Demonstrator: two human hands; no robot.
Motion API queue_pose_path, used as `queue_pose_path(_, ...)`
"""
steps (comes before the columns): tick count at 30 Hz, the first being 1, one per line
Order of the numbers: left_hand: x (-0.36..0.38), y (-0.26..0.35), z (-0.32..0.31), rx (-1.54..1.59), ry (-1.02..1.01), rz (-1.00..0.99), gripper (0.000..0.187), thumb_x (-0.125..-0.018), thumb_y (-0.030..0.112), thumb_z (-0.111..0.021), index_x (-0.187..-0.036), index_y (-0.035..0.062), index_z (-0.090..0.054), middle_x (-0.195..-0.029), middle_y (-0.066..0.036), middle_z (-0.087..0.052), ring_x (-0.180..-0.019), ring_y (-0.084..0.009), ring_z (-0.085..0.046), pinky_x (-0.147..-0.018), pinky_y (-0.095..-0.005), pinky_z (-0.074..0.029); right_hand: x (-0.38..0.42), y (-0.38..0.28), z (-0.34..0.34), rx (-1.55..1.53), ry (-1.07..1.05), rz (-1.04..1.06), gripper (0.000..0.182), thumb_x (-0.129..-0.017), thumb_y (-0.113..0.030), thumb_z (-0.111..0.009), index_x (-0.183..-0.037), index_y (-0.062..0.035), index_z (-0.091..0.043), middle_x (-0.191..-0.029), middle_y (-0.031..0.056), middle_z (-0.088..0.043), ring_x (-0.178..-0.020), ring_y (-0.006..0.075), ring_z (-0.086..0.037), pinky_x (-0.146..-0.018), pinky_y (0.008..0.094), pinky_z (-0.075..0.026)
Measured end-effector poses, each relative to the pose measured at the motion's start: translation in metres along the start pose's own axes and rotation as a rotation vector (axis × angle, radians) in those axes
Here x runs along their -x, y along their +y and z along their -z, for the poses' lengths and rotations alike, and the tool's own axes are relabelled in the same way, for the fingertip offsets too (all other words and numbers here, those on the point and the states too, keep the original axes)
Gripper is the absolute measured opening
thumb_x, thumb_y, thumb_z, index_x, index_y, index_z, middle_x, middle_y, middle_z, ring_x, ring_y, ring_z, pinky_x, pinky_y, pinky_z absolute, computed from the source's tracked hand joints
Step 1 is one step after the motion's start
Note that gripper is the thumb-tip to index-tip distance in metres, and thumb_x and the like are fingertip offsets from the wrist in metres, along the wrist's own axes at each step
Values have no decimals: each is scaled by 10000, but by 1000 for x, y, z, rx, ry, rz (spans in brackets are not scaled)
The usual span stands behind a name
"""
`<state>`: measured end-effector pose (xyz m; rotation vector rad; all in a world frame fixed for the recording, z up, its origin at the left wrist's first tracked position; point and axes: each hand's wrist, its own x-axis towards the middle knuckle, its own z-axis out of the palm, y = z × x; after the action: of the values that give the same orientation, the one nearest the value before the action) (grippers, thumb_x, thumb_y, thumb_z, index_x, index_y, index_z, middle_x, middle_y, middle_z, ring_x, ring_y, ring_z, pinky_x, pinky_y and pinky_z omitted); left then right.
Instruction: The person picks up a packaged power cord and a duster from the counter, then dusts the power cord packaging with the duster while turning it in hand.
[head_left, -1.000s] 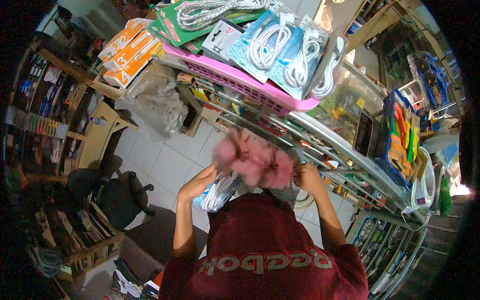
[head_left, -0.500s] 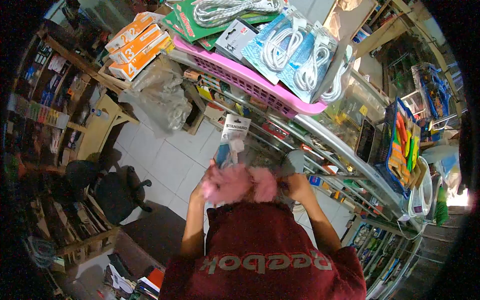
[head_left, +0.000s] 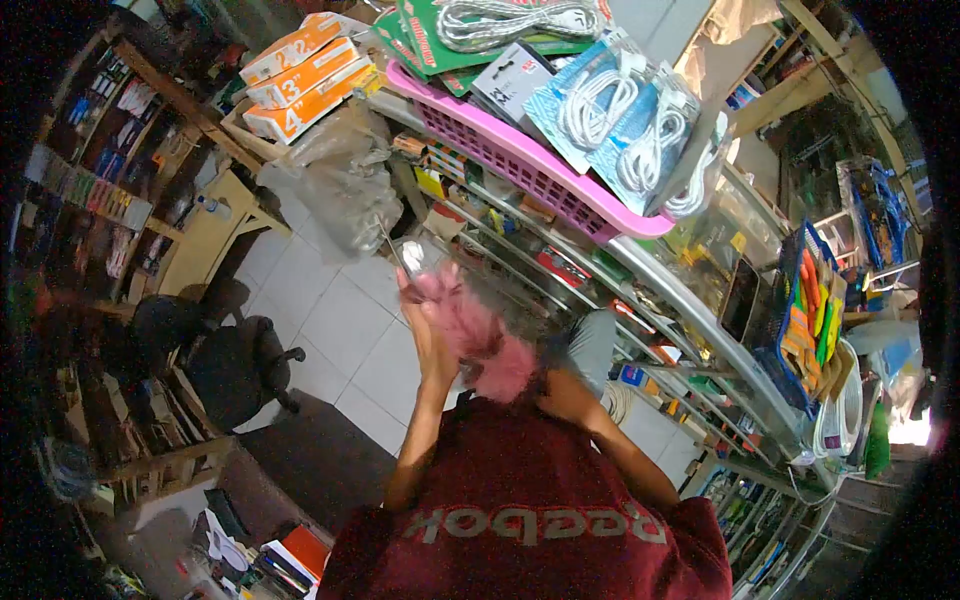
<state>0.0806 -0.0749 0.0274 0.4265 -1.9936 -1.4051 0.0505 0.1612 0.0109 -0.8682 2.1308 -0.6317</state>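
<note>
My left hand (head_left: 420, 310) holds up a carded blister pack (head_left: 410, 256) in front of my chest. The pack is turned nearly edge-on, and its clear plastic catches the light. A pink fluffy duster (head_left: 490, 345), smeared by motion, reaches from my right hand up to the pack and covers some of my left fingers. My right hand (head_left: 568, 396) is closed at the duster's lower end, close to my dark red shirt (head_left: 530, 470). The fingers there are mostly hidden.
Ahead, a pink basket (head_left: 530, 165) of packaged white cables (head_left: 600, 105) sits on a glass display counter (head_left: 700, 310). Orange boxes (head_left: 305, 85) and a plastic bag (head_left: 345, 185) are to its left. A black chair (head_left: 240, 365) stands on the tiled floor at left.
The pack has turned from showing its printed "STANDARD" face to nearly edge-on. My left hand has risen slightly, and the duster now slants up toward it. The view has shifted a little.
</note>
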Motion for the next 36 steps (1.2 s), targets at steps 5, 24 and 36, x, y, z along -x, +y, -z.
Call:
queue_pose_path(5, -10, 16, 4, 125, -231, 142, 661, -940, 447, -346, -1413, 20, -170, -1426, -110, -234, -1268, -286, -318, -1074, -380, -198, -16, 35, -14, -30, 101, -29, 405, -738, -265, -626, -1038, 4, -586, -994, 242, -620, -893, 418, -586, -769, 461, -468)
queue_pose_path(24, -30, 3, 43, 571, 386, 169, 663, -938, 579, -185, -1443, 157, -107, -1416, -112, -262, -1257, -256, -329, -1051, -429, -276, 1, 36, 1, 71, -15, 14, 406, -720, -272, -621, -1038, -21, -586, -978, 226, -608, -919, 403, -571, -791, 506, -446)
queue_pose_path(36, -25, 21, 10, 586, 331, 53, 680, -926, 585, -224, -1427, 140, -115, -1388, -163, -306, -1256, -307, -356, -1059, -464, -279, 2, 7, 9, -49, 277, -12, 347, -694, -257, -640, -890, 28, -610, -758, 249, -614, -732, 435, -589, -662, 499, -473)
